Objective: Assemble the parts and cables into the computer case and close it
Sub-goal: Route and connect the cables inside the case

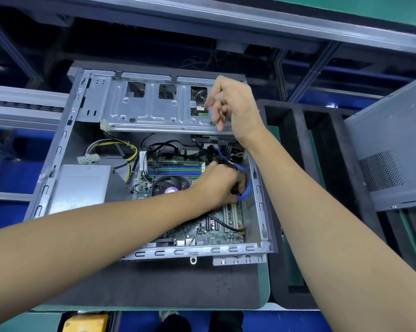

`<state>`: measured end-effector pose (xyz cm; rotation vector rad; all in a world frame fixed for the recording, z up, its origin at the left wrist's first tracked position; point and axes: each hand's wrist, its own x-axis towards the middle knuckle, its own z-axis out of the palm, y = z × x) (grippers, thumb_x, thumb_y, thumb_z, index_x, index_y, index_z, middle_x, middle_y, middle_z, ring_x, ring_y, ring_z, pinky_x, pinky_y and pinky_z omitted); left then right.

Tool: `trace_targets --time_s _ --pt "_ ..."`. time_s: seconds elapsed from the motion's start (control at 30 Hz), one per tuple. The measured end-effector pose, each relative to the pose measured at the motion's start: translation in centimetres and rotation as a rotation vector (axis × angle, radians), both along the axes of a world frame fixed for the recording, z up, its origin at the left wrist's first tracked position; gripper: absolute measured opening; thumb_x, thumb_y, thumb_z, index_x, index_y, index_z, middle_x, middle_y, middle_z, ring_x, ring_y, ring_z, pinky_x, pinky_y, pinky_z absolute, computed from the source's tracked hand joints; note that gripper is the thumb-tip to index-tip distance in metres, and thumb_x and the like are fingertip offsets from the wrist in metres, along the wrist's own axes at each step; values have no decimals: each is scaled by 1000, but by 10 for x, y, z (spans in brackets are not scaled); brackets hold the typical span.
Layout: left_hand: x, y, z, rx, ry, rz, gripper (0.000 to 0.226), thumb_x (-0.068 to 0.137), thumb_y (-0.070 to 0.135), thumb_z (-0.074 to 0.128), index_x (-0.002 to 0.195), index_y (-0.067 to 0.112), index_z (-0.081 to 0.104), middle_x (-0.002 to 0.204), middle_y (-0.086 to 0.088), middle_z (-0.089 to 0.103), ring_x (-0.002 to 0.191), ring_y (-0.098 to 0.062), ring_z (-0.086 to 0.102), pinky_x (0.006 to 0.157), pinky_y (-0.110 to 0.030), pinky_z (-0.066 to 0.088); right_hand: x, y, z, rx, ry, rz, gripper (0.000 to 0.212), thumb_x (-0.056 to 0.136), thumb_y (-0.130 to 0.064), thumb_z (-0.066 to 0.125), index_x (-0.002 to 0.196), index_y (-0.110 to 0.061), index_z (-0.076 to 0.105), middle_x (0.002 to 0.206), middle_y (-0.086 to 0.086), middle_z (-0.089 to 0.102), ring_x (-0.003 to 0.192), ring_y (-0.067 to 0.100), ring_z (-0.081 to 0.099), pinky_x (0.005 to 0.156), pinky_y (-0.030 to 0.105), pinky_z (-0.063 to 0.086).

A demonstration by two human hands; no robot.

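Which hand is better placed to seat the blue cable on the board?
Left. The left hand is already down inside the case, fingers curled by the blue cable. The right hand is up on the drive cage, apparently holding it.

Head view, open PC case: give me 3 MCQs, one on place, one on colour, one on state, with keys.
1. Where does the grey metal side panel stand?
A. Fitted on the case
B. Off the case, to its right
C. Under the case

2. What colour is the flat cable looping at the left hand?
A. Blue
B. Red
C. White

3. What is the state of the silver metal drive cage at the far side of the open grey computer case?
A. Removed and lying on the bench
B. Covered by the side panel
C. On the case, with the right hand on its right end

Key: 1 B, the panel leans apart at the right of the case. 2 A, a blue loop shows beside the fingers. 3 C, the right hand rests on the cage's right end.
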<state>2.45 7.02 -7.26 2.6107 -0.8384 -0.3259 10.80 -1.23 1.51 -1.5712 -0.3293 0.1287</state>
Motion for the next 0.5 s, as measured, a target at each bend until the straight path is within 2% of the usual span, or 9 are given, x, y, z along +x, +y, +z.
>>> trace_targets --time_s 0.1,0.13,0.23,0.33,0.5 --pt "2 -1 1 -15 88 -34 17 83 22 78 75 23 63 73 11 63 77 -21 62 70 -28 38 -1 0 2 19 11 -8 29 78 -9 40 80 15 57 50 8 53 38 15 43 39 23 35" --pt "2 -1 2 -11 116 -52 8 83 18 77 83 21 70 82 7 70 84 -21 66 75 -29 46 -1 1 3 26 15 -12 27 77 -9 40 78 12 58 51 10 52 37 15 42 39 23 35" --pt "-1 -1 1 12 131 -89 22 80 5 72 95 21 74 100 -2 74 102 -24 67 91 -36 51 -2 1 5 36 25 -19 22 76 -10 41 76 2 59 51 13 50 37 18 40 40 24 36" --pt "-2 -1 0 51 85 -105 23 81 4 69 97 20 70 105 -5 70 103 -29 66 89 -39 53 -2 1 5 34 24 -21 20 75 -11 42 75 -1 59 50 13 50 39 19 40 40 25 35" --pt "-1 1 3 81 49 -146 33 81 0 70 103 25 69 102 3 72 100 -23 68 89 -39 53 -1 0 2 40 19 -24 21 76 -11 42 75 0 59 50 12 51 38 19 41 40 24 36"
